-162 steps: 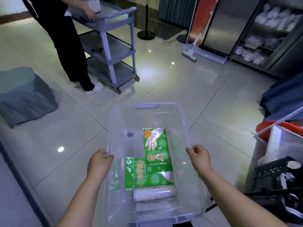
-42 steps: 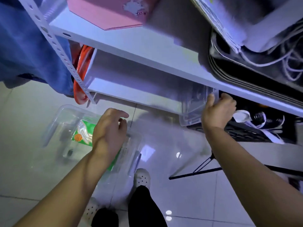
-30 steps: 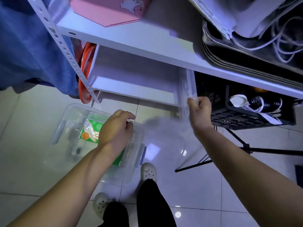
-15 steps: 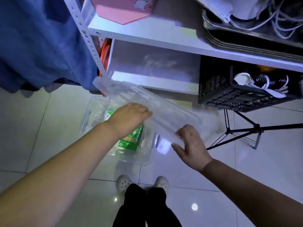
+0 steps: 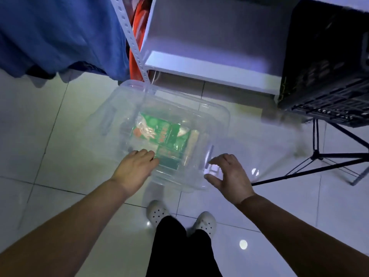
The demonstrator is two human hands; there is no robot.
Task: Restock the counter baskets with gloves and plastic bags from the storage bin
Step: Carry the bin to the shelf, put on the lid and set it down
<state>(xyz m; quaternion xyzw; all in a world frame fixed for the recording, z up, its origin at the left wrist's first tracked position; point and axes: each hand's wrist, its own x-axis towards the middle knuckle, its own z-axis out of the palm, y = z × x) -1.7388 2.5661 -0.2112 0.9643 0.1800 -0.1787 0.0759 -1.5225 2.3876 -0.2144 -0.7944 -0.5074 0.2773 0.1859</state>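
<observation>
The clear plastic storage bin (image 5: 220, 114) stands on the tiled floor in front of my feet, with its clear lid (image 5: 127, 108) lying on top. Through the lid I see green packs of disposable gloves (image 5: 157, 132) and a pale roll beside them. My left hand (image 5: 133, 168) rests on the lid's near left edge with its fingers curled over it. My right hand (image 5: 227, 174) hovers at the near right corner with fingers spread and nothing in it. No counter baskets are in view.
A white shelf unit (image 5: 209, 68) stands just behind the bin, with a black plastic crate (image 5: 323, 80) on its right. A blue cloth (image 5: 60, 33) hangs at upper left, beside an orange item (image 5: 137, 21). A black tripod stand (image 5: 315, 156) spreads across the floor on the right.
Both hands swung the clear lid down from the shelf and laid it on the bin. My right hand has let go of it and opened. My view has tilted down towards the floor.
</observation>
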